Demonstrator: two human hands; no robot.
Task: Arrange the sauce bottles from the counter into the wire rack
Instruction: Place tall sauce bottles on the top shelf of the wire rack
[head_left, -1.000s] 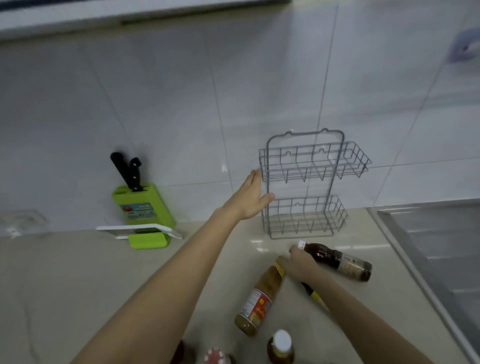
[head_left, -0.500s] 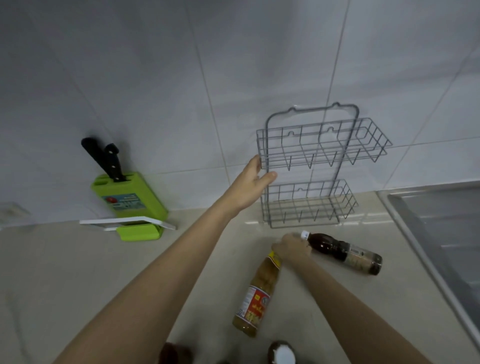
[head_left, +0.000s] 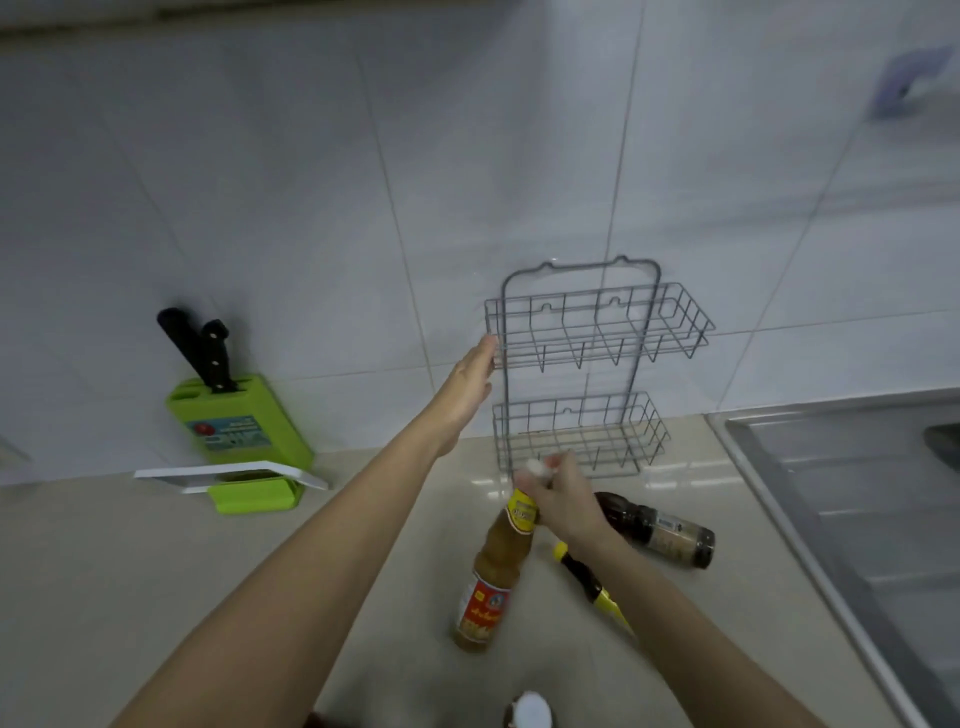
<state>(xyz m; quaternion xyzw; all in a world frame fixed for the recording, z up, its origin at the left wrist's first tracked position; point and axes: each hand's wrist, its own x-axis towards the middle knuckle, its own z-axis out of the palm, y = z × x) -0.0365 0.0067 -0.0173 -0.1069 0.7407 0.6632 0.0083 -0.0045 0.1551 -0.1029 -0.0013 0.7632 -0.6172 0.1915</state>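
The right hand (head_left: 563, 506) has its fingers (head_left: 558, 470) curled round the white cap and neck of the dark bottle (head_left: 660, 530), whose body trails off to the right, lying low over the counter (head_left: 130, 582); whether that far end has lifted clear is hard to tell. Gripping at the neck probably lets the person swing it upright for the rack. The left hand (head_left: 467, 387) is flat, fingers together and straight, its fingertips (head_left: 488, 345) against the left edge of the wire rack (head_left: 597, 374), likely to steady it against the tiles. Just beside the right hand lies a tan sauce bottle (head_left: 491, 571), and a slim yellow-capped bottle (head_left: 587, 577) passes under the wrist. Both rack shelves are bare.
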